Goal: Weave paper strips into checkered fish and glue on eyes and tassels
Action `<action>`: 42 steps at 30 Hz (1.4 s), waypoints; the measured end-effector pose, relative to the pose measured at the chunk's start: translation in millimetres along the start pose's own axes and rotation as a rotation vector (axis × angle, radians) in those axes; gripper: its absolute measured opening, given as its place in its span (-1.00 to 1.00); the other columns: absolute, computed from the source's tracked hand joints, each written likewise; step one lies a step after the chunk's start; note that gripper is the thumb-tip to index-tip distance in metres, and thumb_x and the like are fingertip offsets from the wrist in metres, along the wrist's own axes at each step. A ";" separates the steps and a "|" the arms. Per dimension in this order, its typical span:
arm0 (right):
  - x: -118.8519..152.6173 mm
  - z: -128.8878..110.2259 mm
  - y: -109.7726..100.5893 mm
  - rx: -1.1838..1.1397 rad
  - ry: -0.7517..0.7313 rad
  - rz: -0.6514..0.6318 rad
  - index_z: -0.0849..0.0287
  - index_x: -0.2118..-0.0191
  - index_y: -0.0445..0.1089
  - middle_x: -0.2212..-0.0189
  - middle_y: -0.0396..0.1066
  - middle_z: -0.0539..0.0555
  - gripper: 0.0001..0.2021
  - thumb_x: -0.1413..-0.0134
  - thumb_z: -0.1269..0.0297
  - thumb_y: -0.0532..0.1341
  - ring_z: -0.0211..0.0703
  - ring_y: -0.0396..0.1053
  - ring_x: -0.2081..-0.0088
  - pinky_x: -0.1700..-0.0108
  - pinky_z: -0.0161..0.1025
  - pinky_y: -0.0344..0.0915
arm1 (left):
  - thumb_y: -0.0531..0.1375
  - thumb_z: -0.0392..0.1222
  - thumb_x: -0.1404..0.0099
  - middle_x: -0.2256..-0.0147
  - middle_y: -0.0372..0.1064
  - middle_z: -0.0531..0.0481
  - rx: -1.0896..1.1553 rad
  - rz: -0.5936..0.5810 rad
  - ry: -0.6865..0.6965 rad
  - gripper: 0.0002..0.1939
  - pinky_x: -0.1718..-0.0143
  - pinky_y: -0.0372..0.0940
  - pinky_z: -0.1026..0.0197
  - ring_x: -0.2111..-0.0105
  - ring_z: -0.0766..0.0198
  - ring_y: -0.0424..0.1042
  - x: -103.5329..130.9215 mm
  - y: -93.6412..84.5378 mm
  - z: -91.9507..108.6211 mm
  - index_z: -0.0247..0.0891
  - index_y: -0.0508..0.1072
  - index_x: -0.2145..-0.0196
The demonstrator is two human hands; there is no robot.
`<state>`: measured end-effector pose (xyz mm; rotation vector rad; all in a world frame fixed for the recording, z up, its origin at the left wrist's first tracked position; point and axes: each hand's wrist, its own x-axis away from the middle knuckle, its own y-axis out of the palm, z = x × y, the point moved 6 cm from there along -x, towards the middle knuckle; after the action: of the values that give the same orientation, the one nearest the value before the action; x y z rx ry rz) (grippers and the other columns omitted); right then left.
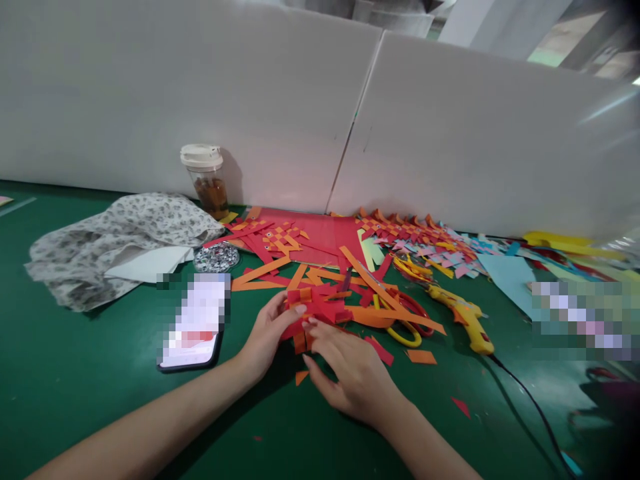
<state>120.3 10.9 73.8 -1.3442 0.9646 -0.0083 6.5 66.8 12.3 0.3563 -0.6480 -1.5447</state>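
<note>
Head view: beside the cup (211,190), the cloth (120,240) is lying behind the phone (197,327); the left hand (270,330) is grasping the red-orange paper piece (310,310) over the green table (240,427), the right hand (350,367) is touching its near edge, and the glue gun (463,319) is lying farther right.

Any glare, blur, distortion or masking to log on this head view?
Head view: soft shadow behind the cup; pale glare streaks on the partition at upper right; right edge smeared and darkened; partition's top edge bowed, likely lens distortion; phone screen pixelated; fingers' fine detail too soft to judge.
</note>
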 end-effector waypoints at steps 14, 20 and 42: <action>8.2 14.2 11.0 -0.214 0.169 -0.102 0.16 0.32 0.31 0.07 0.48 0.19 -0.95 -0.10 0.43 0.13 -0.07 0.37 -0.07 -0.07 -0.16 0.37 | 0.25 -0.50 0.17 0.29 0.49 0.01 -0.111 -0.063 0.023 -0.54 0.28 0.32 0.31 0.30 0.26 0.48 -3.7 -1.6 -2.9 -0.29 0.38 0.23; 6.2 15.0 5.5 -0.175 0.134 0.007 0.16 0.33 0.34 0.14 0.52 0.17 -0.94 -0.06 0.45 0.17 -0.09 0.45 0.02 0.01 -0.20 0.42 | 0.29 -0.44 0.12 0.27 0.49 -0.02 -0.179 -0.048 0.035 -0.55 0.22 0.34 0.25 0.28 0.25 0.48 -2.7 -0.8 -2.6 -0.29 0.34 0.22; 4.1 16.5 -7.3 0.018 0.237 0.202 0.14 0.41 0.38 0.45 0.53 0.05 -0.89 -0.08 0.44 0.16 -0.13 0.50 0.36 0.25 -0.19 0.40 | 0.34 -0.40 0.04 0.20 0.49 -0.09 -0.163 -0.125 0.057 -0.57 0.13 0.33 0.17 0.21 0.19 0.50 -3.1 3.8 -3.3 -0.27 0.33 0.19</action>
<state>136.3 20.0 76.0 -1.2423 1.2943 -0.0232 11.8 69.3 11.5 0.3207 -0.4585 -1.6882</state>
